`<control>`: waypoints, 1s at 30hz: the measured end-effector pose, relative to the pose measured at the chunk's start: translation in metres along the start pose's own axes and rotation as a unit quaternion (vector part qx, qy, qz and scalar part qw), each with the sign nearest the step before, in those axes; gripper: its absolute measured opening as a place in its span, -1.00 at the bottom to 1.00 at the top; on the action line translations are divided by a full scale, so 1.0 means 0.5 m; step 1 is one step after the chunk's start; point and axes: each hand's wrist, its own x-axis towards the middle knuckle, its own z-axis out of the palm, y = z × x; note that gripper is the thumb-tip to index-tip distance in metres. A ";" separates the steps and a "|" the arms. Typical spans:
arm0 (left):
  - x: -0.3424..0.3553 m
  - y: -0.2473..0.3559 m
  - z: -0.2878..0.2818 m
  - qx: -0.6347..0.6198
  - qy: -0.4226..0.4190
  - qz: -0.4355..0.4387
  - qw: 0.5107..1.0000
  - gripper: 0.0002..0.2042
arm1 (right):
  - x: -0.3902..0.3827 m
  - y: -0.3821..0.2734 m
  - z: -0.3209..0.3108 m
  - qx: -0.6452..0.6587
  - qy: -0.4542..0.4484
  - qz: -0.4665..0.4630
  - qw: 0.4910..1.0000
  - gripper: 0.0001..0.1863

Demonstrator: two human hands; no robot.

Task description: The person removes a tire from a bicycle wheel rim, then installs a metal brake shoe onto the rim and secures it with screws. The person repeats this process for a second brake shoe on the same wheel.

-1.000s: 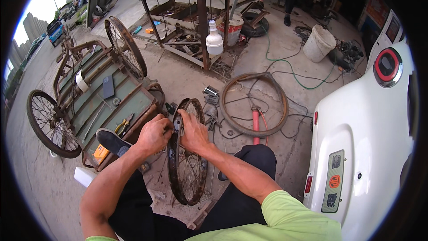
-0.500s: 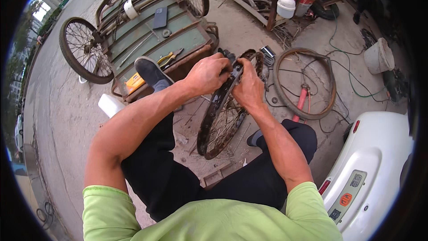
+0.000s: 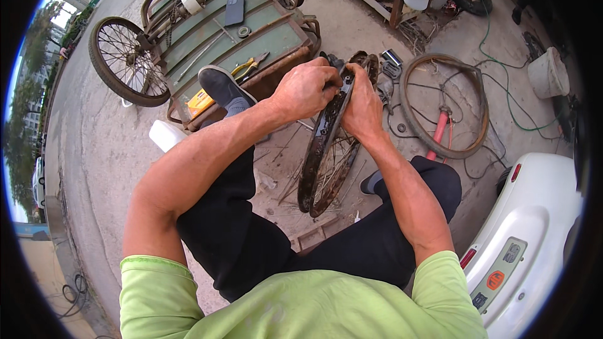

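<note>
Between my legs a rusty spoked bicycle wheel (image 3: 312, 166) stands upright and edge-on, with no tyre on its rim. My right hand (image 3: 364, 108) grips the upper part of the rim from the right, its thumb along the edge. Beside it, my left hand (image 3: 309, 91) is closed, fingertips pinched together close to the rim's outer face; whatever they hold is too small or hidden to make out. A worn tyre (image 3: 407, 97) lies on the ground to the right, with a red-handled pump (image 3: 440, 127) partly inside its ring.
An overturned green cart (image 3: 207, 44) lies ahead, bearing a phone (image 3: 234, 10), yellow-handled pliers (image 3: 250, 68), a tape roll (image 3: 244, 32) and an orange box (image 3: 200, 103). A white vehicle (image 3: 534, 213) stands at right, a bucket (image 3: 548, 74) beyond it. Cables and loose spokes litter the ground.
The whole view has shifted slightly, so the scene sits further right. Both hands stay at the top of the rim, and the wheel stands a little more upright.
</note>
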 end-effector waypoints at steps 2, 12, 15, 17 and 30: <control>0.000 0.003 0.001 0.002 -0.002 -0.011 1.000 -0.81 | 0.000 0.001 -0.001 -0.001 0.002 -0.003 1.000 -0.20; 0.009 0.011 -0.001 -0.015 -0.011 -0.019 1.000 -0.80 | -0.003 -0.006 -0.008 0.015 0.011 0.013 1.000 -0.19; 0.009 0.021 0.000 -0.007 -0.015 -0.031 0.999 -0.81 | -0.001 -0.006 -0.007 0.019 0.012 0.021 1.000 -0.19; 0.011 0.028 0.000 -0.001 -0.014 -0.035 0.999 -0.81 | -0.001 -0.005 -0.007 0.024 0.010 0.024 0.999 -0.19; 0.018 0.037 -0.002 0.061 -0.029 0.007 0.998 -0.84 | 0.002 -0.004 -0.003 0.014 0.014 0.018 1.000 -0.21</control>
